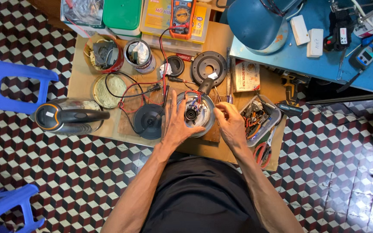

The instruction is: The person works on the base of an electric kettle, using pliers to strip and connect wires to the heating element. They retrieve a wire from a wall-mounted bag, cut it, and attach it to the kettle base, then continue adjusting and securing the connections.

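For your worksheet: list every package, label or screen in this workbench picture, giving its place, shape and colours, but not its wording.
Multimeter: top centre, orange upright case, grey screen, round dial.
Flat box: under the multimeter, yellow with coloured print.
Small carton: right of the black ring, cream and red rectangle.
Handheld meter: blue table, far right, blue with a pale screen.
White label: on the kettle lid, left.

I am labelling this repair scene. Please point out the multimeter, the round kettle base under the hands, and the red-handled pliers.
multimeter (182,17): head view, on its orange case near the dial.
round kettle base (203,121): head view, on its bare metal underside between the hands.
red-handled pliers (262,154): head view, on one red handle.
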